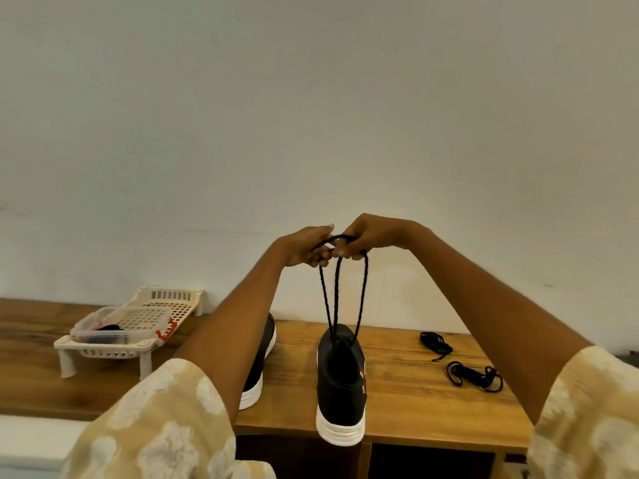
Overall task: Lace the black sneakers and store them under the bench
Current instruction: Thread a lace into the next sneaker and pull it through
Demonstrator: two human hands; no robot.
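Left hand [309, 248] and right hand [363, 242] together up high, both pinching the black cord shoelace [361, 295]!
Lace strands drop to the black white-soled sneaker [340, 382] on the wooden bench [415, 392].

1. One view only, from a camera worn on the person's head, so no second view shares the scene.
2. It faces forward and slightly down, toward a plain pale wall [311, 115] and a brown wooden bench top [408, 385].
3. It sits close: both forearms reach in from the bottom edge.

No readable text shows; the red mark on the black sneaker [340, 378] is illegible.
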